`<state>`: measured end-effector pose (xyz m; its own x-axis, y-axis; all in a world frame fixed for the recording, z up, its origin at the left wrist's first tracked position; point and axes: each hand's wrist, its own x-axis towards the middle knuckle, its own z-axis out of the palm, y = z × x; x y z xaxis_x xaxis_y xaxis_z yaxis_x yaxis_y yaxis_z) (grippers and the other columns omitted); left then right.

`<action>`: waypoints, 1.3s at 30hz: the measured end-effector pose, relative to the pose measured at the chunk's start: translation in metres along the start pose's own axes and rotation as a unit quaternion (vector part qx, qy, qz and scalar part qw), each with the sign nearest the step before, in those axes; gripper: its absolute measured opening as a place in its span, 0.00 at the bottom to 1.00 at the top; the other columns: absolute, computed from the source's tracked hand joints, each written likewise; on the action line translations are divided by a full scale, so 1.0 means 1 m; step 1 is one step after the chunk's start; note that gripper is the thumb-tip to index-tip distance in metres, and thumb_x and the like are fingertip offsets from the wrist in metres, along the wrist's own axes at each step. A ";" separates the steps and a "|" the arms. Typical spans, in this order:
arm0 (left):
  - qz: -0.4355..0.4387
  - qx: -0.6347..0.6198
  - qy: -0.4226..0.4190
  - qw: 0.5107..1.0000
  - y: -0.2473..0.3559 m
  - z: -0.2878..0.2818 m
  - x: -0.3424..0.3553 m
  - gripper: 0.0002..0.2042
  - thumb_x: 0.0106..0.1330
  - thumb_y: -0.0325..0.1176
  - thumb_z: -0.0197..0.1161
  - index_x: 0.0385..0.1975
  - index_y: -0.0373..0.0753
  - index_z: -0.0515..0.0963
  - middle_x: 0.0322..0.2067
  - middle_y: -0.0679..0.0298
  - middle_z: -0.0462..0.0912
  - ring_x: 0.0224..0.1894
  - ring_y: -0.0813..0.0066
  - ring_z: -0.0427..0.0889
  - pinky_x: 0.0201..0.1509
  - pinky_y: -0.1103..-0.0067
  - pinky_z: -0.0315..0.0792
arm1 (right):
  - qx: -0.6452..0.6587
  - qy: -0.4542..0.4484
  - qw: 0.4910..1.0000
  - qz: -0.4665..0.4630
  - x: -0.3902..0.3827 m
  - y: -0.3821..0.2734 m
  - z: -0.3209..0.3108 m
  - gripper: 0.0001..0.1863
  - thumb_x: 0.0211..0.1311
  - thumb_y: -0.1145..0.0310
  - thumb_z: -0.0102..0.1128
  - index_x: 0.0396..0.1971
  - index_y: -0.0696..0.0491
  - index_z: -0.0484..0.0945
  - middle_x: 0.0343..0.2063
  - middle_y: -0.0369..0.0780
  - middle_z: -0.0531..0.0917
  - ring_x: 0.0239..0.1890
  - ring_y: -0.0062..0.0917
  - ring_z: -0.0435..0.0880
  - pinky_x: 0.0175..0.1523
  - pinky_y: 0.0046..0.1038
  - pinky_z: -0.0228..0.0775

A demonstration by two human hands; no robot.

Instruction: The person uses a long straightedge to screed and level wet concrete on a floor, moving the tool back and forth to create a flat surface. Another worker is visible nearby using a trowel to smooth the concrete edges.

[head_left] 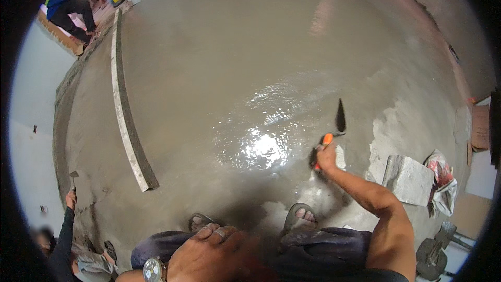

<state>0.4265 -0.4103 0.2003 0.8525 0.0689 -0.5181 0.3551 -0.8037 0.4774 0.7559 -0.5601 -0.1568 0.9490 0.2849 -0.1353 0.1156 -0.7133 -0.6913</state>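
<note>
The right hand is clamping the trowel handle, likely for control — the left hand is resting, grip unclear.

A round-faced watch with a metal-coloured case sits on the left wrist; a pale ring circles a finger of the left hand; the sleeve is dark and short; the trousers are dark, smudged; the sandals are greyish, broad-strapped, open-toed.
</note>
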 end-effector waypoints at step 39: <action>-0.339 0.010 0.184 0.923 -0.111 -0.030 -0.056 0.14 0.60 0.44 0.65 0.38 0.41 0.81 0.36 0.54 0.84 0.40 0.51 0.82 0.44 0.65 0.75 | 0.185 -0.494 0.843 -0.106 -0.166 -0.153 0.142 0.25 0.53 0.67 0.65 0.45 0.59 0.62 0.32 0.48 0.77 0.35 0.39 0.80 0.40 0.41 0.71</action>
<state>0.3514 -0.3073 0.1975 0.5102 0.7527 -0.4160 0.8509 -0.5123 0.1166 0.5392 -0.4073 -0.1288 0.1891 0.9055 -0.3799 -0.0214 -0.3830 -0.9235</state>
